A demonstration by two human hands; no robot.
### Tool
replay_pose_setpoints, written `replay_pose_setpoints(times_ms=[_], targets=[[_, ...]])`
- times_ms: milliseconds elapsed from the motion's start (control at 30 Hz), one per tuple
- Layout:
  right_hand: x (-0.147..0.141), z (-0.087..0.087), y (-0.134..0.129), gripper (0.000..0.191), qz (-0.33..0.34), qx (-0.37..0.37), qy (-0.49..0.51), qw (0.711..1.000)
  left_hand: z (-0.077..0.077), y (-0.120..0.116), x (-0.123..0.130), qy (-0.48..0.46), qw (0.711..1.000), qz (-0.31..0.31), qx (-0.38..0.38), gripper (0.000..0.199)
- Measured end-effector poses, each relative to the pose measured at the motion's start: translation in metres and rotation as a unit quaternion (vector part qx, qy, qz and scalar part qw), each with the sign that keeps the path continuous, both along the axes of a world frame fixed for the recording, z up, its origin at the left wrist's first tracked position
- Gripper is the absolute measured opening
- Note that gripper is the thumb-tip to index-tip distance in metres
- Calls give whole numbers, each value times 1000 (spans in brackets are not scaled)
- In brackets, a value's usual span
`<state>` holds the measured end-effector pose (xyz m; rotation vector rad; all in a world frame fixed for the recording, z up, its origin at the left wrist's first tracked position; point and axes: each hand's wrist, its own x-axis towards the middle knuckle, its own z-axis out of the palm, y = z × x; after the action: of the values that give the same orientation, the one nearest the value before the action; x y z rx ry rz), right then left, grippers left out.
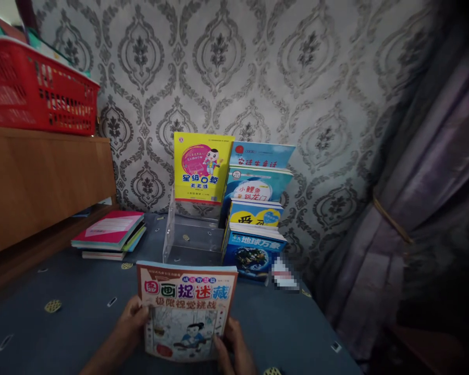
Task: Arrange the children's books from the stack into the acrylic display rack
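"What are the fingers doing in the head view?"

"The left fingers (pixel 139 314) are grasping the book (pixel 187 307) by its left edge; the right fingers (pixel 221 348) are grasping it near the lower right corner. Its cover is facing the wearer."

"How would you be handling it?"

"I'd be gripping lightly at both edges, since the soft cover is probably bending easily. I'd be minding the clear rack (pixel 170 229) just beyond the left fingers too; it looks easy to knock."

"And what aren't you making out?"

"The book is hiding the fingertips behind it, and the frame is cutting off the right wrist. Beyond the right fingers, the globe book (pixel 250 258) is partly covering those behind it, and a pixelated patch (pixel 284 275) is masking something. Farther right, shadow is swallowing part of the curtain (pixel 369 260)."
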<state>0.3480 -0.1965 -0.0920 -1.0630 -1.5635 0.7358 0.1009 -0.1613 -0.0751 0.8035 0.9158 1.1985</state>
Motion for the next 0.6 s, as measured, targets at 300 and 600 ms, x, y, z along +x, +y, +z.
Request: replay_pose_setpoints(times_ms=[300,600], targets=[[5,4,10,42,16,-5,-1,1000,52,23,-10,46,985,-128,109,51],[-4,45,28,34,11,72,-22,997,136,67,-34,256,870,-363,215,37]])
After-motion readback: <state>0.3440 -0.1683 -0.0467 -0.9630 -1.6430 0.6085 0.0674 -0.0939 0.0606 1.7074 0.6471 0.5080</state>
